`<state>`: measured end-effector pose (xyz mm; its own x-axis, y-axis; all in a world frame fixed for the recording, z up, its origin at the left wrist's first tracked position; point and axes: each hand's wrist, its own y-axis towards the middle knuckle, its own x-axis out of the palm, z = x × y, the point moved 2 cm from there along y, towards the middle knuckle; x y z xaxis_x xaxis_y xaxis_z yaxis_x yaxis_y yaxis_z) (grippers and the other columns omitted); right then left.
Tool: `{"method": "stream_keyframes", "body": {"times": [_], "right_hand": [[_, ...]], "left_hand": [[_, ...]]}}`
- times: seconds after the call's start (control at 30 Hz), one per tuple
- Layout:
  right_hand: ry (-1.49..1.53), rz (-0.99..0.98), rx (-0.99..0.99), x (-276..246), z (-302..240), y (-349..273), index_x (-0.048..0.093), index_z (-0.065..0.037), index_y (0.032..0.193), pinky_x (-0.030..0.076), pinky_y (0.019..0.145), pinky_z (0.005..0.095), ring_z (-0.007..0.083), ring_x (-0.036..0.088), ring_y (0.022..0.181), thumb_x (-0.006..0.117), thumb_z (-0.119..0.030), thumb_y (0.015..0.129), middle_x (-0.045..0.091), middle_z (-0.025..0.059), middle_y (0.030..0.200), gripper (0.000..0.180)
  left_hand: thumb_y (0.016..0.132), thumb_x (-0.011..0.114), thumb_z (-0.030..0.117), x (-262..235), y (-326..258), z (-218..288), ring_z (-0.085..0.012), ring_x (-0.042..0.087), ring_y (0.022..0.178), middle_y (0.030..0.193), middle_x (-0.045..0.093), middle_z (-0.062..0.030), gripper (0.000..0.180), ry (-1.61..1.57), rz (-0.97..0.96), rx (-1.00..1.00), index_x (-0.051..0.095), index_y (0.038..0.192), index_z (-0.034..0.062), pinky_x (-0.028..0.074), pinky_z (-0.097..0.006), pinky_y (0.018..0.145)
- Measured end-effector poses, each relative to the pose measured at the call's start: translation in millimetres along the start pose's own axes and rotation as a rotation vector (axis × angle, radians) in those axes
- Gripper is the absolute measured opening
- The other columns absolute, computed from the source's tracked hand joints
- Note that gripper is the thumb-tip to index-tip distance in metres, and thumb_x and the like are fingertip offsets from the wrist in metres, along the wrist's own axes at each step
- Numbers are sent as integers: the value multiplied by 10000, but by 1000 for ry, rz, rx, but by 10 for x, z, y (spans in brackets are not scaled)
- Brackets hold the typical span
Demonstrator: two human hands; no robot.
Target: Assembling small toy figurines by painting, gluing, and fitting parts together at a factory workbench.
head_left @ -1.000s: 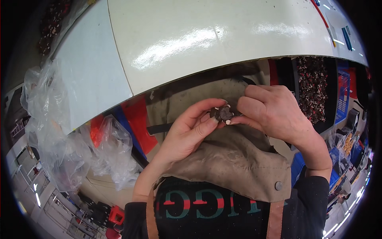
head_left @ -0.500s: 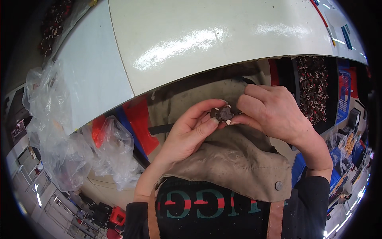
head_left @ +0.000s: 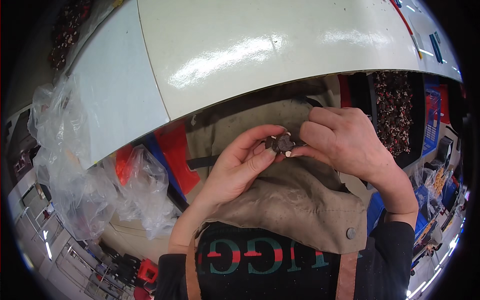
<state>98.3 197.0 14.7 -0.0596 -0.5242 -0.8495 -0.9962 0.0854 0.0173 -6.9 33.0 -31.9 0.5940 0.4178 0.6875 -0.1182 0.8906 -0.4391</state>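
Observation:
My left hand pinches a small dark brown piece with cream-coloured bits between thumb and fingers, above my lap. My right hand is closed beside the piece, its thumb pointing toward the piece's right side. A slim dark tool end sticks out above the right fist, and a thin dark tip shows by the thumb. Most of that tool is hidden by the fingers, so its kind cannot be made out. Under both hands lies a brown apron.
A glossy pale tabletop curves ahead. To the right, a black tray holds many small dark, red and cream pieces, beside a blue basket. Clear plastic bags hang at the left. More small pieces lie far left.
My right hand has shifted very slightly to the right. The dark brown piece has turned a little in my left fingers.

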Motion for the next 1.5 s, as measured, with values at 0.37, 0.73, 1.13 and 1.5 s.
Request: {"method": "stream_keyframes", "body": {"times": [0.37, 0.73, 1.13, 1.5], "right_hand": [[-16, 12, 8, 66, -175, 139, 493, -72, 697, 402, 499, 385, 299, 514, 586, 673, -327, 733, 454, 96, 663, 314], [30, -50, -15, 101, -257, 95, 461, -40, 703, 384, 513, 411, 337, 488, 593, 658, -236, 764, 447, 124, 688, 284], [68, -49, -38, 136, -156, 12, 490, -15, 755, 383, 537, 423, 361, 487, 613, 578, -156, 814, 463, 160, 708, 177], [79, -1, 5, 106, -159, -222, 489, -8, 756, 375, 545, 435, 373, 480, 636, 559, -150, 827, 458, 168, 713, 173]], "left_hand": [[947, 504, 133, -98, -145, 132, -104, 510, 1080, 1205, 519, -56, 387, 100, -77, -14, 422, 1314, 41, 421, -251, 939], [949, 503, 138, -91, -246, 69, -96, 530, 1058, 1197, 503, -45, 394, 18, -135, 96, 405, 1315, 29, 429, -240, 933], [938, 533, 179, -31, -228, 8, -92, 535, 1036, 1147, 523, -33, 409, 22, -138, 129, 421, 1304, 34, 431, -221, 893], [936, 528, 137, 104, -212, -106, -103, 548, 1044, 1157, 540, -58, 386, 60, -117, 117, 429, 1289, 16, 441, -228, 897]]}}
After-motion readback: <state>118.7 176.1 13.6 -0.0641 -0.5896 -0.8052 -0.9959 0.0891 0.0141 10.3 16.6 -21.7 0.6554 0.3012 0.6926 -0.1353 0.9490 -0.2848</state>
